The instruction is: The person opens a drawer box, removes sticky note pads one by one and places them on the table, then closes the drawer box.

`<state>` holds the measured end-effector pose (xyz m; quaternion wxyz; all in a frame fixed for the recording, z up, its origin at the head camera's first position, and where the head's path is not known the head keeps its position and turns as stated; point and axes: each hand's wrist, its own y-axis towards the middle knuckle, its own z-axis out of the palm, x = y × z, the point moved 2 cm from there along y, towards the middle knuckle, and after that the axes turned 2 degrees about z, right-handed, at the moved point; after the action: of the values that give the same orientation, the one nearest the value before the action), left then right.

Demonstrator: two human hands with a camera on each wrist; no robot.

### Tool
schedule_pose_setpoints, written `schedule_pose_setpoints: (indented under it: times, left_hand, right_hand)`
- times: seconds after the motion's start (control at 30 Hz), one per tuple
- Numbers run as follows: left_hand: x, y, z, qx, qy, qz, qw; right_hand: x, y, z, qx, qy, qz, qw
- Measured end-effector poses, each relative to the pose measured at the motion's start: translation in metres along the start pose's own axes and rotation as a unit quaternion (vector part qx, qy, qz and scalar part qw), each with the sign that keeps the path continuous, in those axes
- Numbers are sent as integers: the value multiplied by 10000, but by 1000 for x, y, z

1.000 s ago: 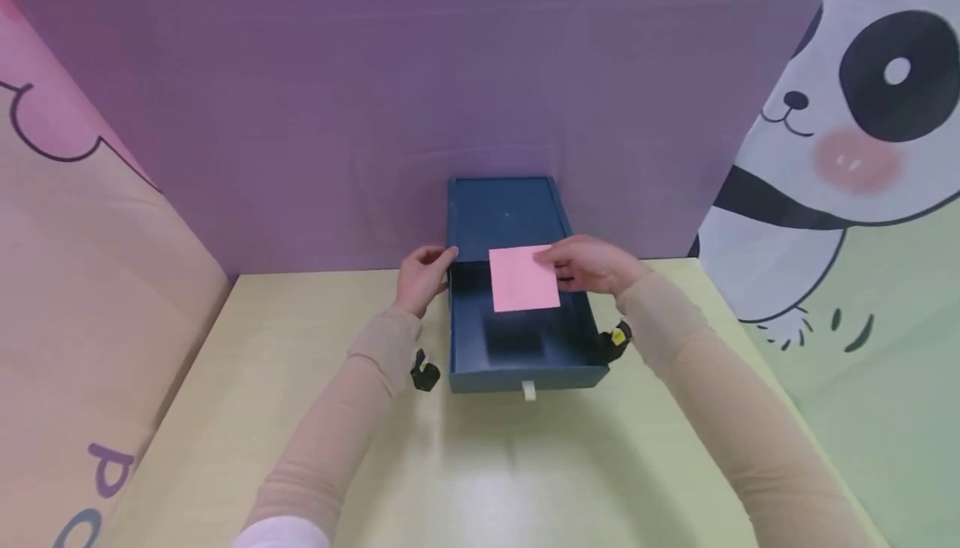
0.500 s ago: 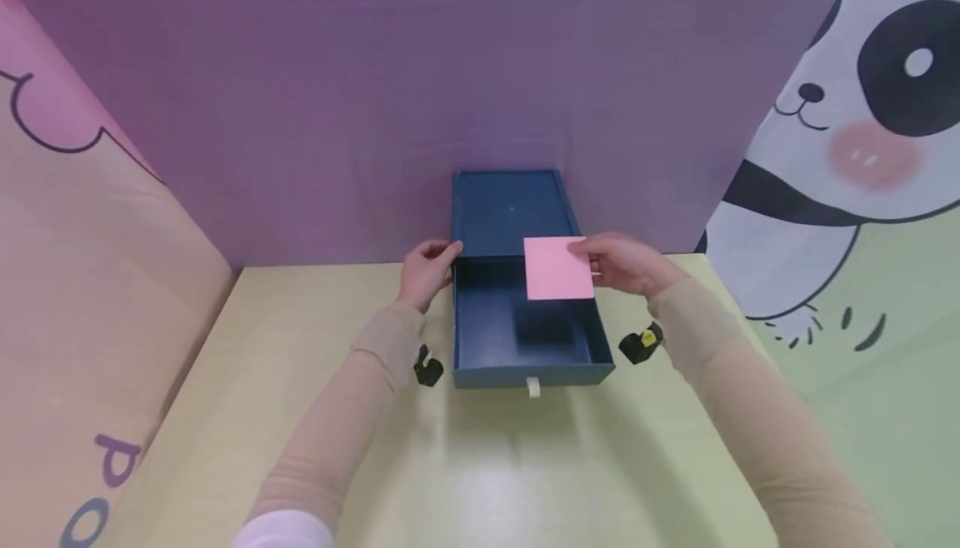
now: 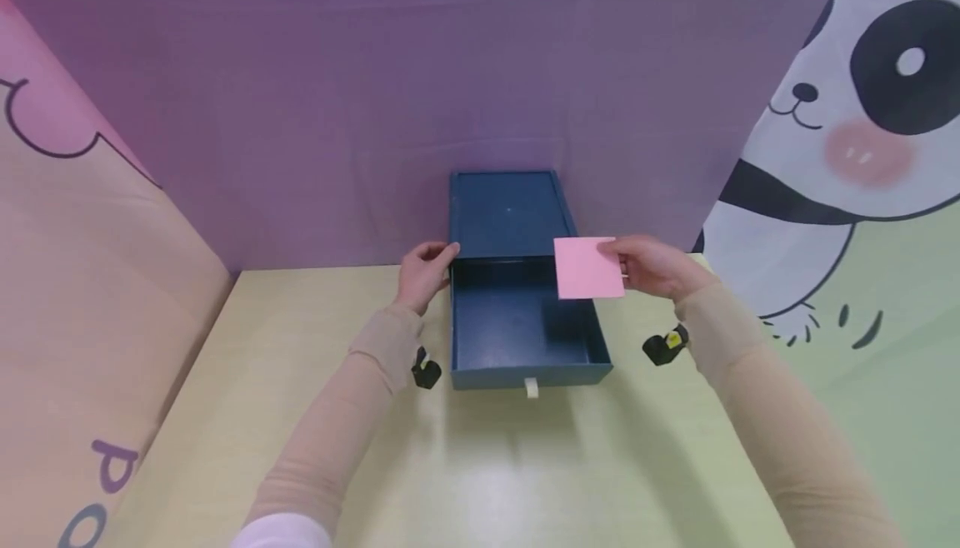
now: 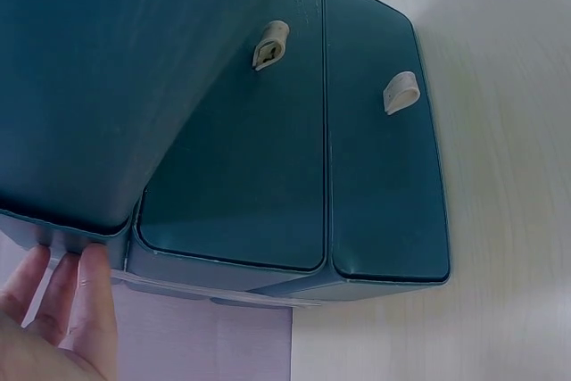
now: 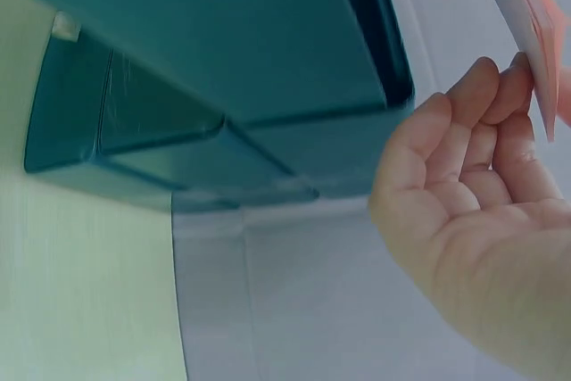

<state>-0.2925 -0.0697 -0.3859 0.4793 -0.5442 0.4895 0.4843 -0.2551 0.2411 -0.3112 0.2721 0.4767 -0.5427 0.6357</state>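
Note:
A dark blue drawer cabinet stands against the back wall, its top drawer pulled far out. The drawer's inside shows no contents. My left hand rests at the cabinet's left front edge. In the left wrist view, the straight fingers of the left hand press on the cabinet's side wall. My right hand pinches a square pink sticky note pad above the drawer's right side. Several layers show along the pad's edge in the right wrist view, held between thumb and fingers of the right hand.
Below the pulled-out drawer are two shut drawers, the middle one and the lowest one, each with a pale loop tab. A light wooden table carries the cabinet. A purple cloth hangs behind, and a panda-printed panel stands at right.
My right hand has carried the sticky note pad to the right, from over the drawer's middle to its right edge. The left hand and the cabinet have stayed in place.

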Motion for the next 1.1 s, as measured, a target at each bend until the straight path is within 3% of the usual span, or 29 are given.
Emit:
schedule_pose_setpoints:
  times: [0.27, 0.4, 0.67, 1.1]
  left_hand:
    - [-1, -1, 2, 18, -33, -26, 10000]
    - [-1, -1, 1, -9, -55, -13, 10000]
    - [-1, -2, 0, 9, -81, -17, 10000]
    - [2, 0, 0, -51, 23, -27, 10000]
  right_hand:
    - [-7, -8, -34, -54, 749, 7, 9972]
    - [-14, -9, -47, -92, 779, 85, 9969]
    - [-37, -6, -67, -151, 533, 471, 9974]
    - [-84, 8, -86, -179, -530, 902, 9944]
